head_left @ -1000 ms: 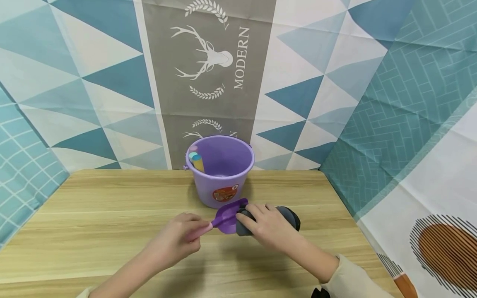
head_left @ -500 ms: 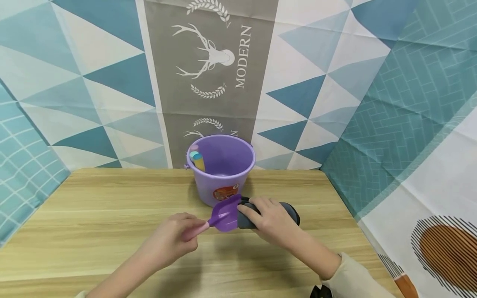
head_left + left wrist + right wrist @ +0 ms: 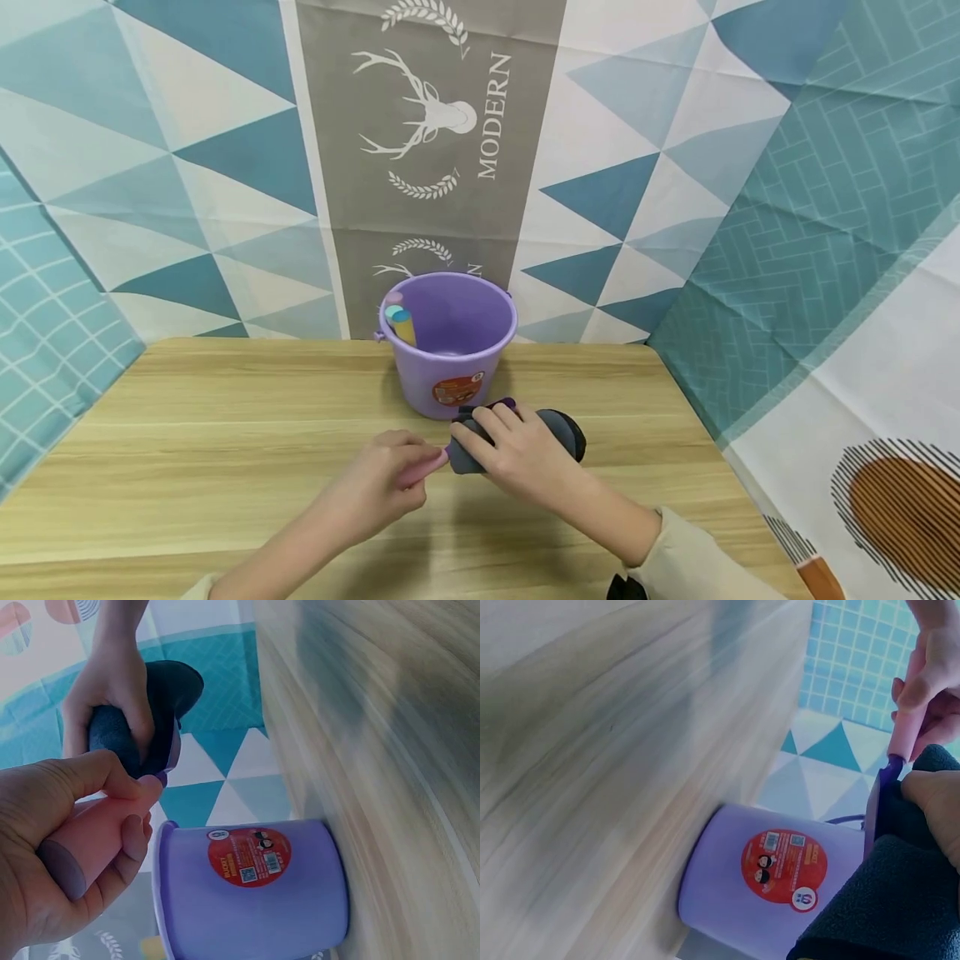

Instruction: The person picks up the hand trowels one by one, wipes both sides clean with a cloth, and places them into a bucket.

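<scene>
My left hand grips the pink handle of a purple toy shovel and holds it above the table. In my right hand is a folded dark grey cloth, pressed onto the shovel's blade. From the head view the cloth hides nearly all of the blade, leaving a bit of purple past the fingers. The cloth's near end reaches the neck where blade meets handle. Just behind both hands stands a purple bucket with a red label.
Inside the bucket, several colored handle-like ends, including a yellow one with a blue tip, lean against its left side. The wooden table meets patterned cloth hangings at the back and sides.
The cloth first showed the blade uncovered at its left; now my right hand has slid it left to the neck, over the blade. The left hand has shifted slightly right with the shovel.
</scene>
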`<state>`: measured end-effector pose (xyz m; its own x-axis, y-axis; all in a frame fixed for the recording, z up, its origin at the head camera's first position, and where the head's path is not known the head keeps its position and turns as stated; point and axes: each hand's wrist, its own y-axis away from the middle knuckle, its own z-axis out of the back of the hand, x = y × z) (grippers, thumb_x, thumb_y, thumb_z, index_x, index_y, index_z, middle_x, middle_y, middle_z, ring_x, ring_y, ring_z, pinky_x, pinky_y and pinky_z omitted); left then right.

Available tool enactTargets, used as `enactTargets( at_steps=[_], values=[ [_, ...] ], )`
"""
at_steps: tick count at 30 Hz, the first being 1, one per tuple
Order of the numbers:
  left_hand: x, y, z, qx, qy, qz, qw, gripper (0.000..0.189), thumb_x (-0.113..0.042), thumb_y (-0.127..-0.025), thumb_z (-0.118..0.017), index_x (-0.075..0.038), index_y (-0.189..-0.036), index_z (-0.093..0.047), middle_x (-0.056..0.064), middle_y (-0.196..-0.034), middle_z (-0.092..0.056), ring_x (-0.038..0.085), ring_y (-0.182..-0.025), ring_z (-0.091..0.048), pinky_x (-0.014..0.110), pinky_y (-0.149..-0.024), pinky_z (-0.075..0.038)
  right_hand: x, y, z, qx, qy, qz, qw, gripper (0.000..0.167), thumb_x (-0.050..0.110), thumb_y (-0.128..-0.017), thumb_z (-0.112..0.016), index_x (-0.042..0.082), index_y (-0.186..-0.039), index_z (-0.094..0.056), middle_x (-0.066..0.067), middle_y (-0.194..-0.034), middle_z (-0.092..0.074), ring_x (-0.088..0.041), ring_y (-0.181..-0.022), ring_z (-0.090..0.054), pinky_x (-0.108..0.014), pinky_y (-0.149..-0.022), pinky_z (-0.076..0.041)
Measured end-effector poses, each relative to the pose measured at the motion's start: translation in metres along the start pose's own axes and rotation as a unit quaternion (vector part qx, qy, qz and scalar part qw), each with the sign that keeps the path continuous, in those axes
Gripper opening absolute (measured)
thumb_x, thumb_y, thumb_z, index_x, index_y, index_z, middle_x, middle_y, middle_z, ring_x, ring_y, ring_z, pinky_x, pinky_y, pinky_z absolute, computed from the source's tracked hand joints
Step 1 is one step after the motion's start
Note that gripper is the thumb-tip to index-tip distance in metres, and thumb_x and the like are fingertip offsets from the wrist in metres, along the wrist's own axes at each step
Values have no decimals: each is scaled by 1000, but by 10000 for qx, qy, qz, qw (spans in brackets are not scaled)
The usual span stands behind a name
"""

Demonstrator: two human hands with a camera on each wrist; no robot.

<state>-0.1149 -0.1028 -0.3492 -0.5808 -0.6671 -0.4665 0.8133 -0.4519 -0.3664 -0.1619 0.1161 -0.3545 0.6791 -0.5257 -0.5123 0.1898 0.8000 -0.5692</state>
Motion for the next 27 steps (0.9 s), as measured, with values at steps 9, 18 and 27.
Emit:
enactTargets(
  at_steps=[9, 18, 27],
  values=[
    [1, 3, 5, 107, 86, 87, 9999, 32, -1, -71, -68, -5, -103, -71, 2, -99, -66, 15, -90, -61, 27, -73, -54, -5, 7, -2, 220, 60, 19, 9997, 25, 18, -98, -43, 16, -114, -62, -3, -97, -61, -19, -81, -58, -29, -57, -47],
    [7, 9, 9, 68, 197, 173, 9996, 33, -1, -70, -68, -6, -102, -71, 0, -96, -66, 12, -86, -59, 22, -69, -53, -22, 19, -1, 369, -235, -445, 9981, 55, 34, -66, -83, 15, -114, -63, -8, -101, -63, -21, -85, -61, -33, -61, -51],
    [10, 12, 12, 21, 312, 309, 9990, 34, -1, -68, -70, -7, -101, -72, -4, -92, -66, 5, -80, -56, 20, -66, -51, -29, 27, 0, 221, -638, -806, 9945, 61, 30, -61, -87, 12, -114, -61, -10, -100, -61, -23, -87, -61, -36, -69, -54]
  ],
)
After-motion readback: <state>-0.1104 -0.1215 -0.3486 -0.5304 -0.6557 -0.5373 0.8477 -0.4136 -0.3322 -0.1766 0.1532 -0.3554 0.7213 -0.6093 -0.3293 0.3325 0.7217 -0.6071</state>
